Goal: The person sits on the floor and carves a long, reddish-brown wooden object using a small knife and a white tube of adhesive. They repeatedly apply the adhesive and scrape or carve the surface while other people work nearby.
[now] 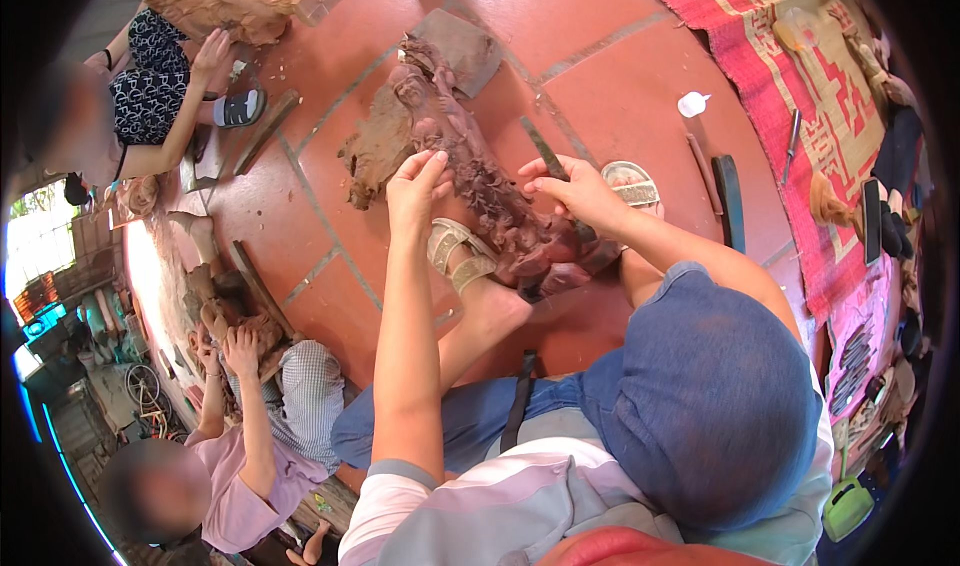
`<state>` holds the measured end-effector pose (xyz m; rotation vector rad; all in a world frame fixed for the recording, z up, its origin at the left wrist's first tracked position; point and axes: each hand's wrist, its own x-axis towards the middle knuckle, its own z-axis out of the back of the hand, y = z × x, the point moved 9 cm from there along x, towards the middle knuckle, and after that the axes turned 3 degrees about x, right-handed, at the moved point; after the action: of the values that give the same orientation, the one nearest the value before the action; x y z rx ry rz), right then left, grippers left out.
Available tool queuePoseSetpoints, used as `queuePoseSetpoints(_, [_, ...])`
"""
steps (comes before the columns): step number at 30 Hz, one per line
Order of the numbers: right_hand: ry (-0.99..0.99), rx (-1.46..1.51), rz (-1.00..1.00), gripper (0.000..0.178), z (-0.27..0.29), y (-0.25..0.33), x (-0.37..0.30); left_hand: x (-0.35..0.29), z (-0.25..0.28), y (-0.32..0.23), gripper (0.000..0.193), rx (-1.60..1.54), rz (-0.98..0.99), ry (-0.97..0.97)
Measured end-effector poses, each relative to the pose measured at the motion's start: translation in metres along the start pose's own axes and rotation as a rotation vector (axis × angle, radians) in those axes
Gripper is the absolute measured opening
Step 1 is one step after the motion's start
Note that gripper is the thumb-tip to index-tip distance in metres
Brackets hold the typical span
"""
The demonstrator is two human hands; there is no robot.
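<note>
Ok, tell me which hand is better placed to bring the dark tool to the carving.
Likely the right hand: it holds the dark tool beside the carving, while the left hand shows no tool.

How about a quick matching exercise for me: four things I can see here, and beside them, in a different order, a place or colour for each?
Things:
1. Dark wood carving
2. Slim tool
3. Small bottle
4. Patterned mat

Places and colours:
A. White
B. In the right hand
C. Red with tan patterns
D. Lying between the sandals

Right pairs: 1 with D, 2 with B, 3 with A, 4 with C.
</note>
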<state>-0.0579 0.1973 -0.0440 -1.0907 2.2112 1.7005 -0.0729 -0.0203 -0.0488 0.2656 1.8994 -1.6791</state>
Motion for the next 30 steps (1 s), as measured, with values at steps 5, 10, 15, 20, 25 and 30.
queuePoseSetpoints(5, [-0.012,-0.022,0.004,0.023,-0.004,-0.001,0.001,-0.001,0.006,-0.009,0.022,-0.002,-0.054,-0.064])
queuePoseSetpoints(10, [-0.014,-0.049,0.009,0.023,0.002,-0.001,-0.001,-0.012,-0.003,0.002,0.017,-0.018,0.008,-0.088])
queuePoseSetpoints(15, [-0.004,-0.048,0.017,0.024,-0.002,0.0,-0.001,-0.009,0.002,0.008,0.017,-0.023,0.049,-0.094])
queuePoseSetpoints(20, [-0.011,-0.049,0.001,0.024,0.0,-0.002,-0.002,-0.009,0.004,0.011,0.015,-0.04,0.069,-0.104])
queuePoseSetpoints(25, [-0.012,-0.027,0.013,0.024,0.003,-0.006,0.001,-0.01,0.002,0.002,0.014,0.024,0.053,-0.108])
queuePoseSetpoints(30, [-0.013,-0.032,0.007,0.024,0.0,-0.005,0.0,-0.009,-0.001,0.006,0.014,-0.027,0.046,-0.059])
